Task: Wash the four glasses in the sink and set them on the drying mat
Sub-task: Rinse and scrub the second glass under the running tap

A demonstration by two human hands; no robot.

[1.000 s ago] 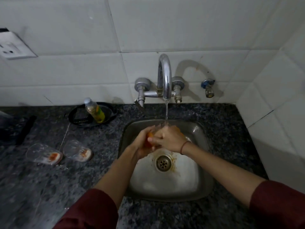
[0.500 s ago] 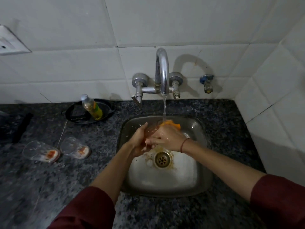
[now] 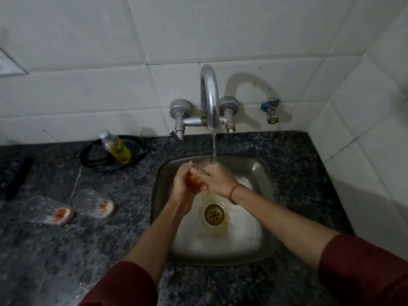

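1. Orange residue shows between the two hands, where a glass [image 3: 194, 181] is held under the water stream [image 3: 213, 146] over the far half of the sink [image 3: 260, 173]. Half a second earlier an orange patch was visible above the right hand; it is now hidden, so the hands have turned or shifted around the glass.
2. Left hand [image 3: 182, 186]: grip wrapped around the near-left side of the glass, fingers pressed against it.
3. Right hand [image 3: 217, 177]: grip closed over the far-right side of the glass, fingers laid across it. The stream now lands on the back of this hand.
4. Two glasses [image 3: 46, 209] [image 3: 93, 204] lie on their sides on the bench left of the sink, each with orange residue at its base. Their position matches the earlier views.
5. A fourth glass and the drying mat cannot be identified in view.
6. Judgement: rubbing of the current glass is in progress; the two on the bench look unwashed, so most of the task remains.
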